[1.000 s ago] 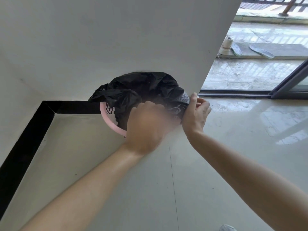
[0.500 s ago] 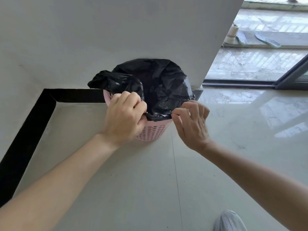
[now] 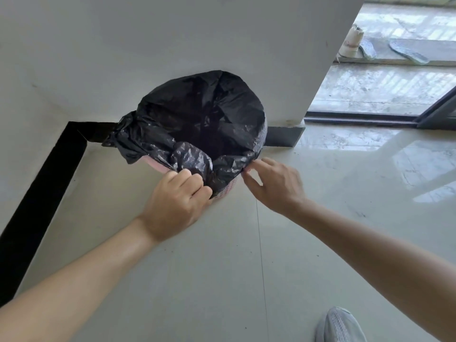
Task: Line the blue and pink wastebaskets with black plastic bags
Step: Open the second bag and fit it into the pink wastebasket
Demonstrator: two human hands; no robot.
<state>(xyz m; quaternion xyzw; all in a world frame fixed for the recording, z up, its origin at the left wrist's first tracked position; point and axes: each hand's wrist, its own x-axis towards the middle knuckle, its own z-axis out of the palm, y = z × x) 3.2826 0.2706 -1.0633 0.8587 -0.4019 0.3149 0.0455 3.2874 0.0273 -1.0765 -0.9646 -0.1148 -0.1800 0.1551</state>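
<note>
Floor (image 3: 246, 267): pale tile; pink wastebasket (image 3: 228, 187) stands on it against white wall (image 3: 148, 45), beside pillar corner.
Black plastic bag (image 3: 197, 119): inside basket, mouth open, folded over rim at back and right; loose bunch hangs at left; near-left rim bare pink. Nothing visible inside bag.
Step, judged: fitting liner over pink basket rim; blue basket not in view.
Left hand (image 3: 177, 201): grip clenched on bag fold at near rim.
Right hand (image 3: 274, 183): grip released, fingertips at right rim edge.
Next likely: stretch fold down over bare rim, tuck slack.
</note>
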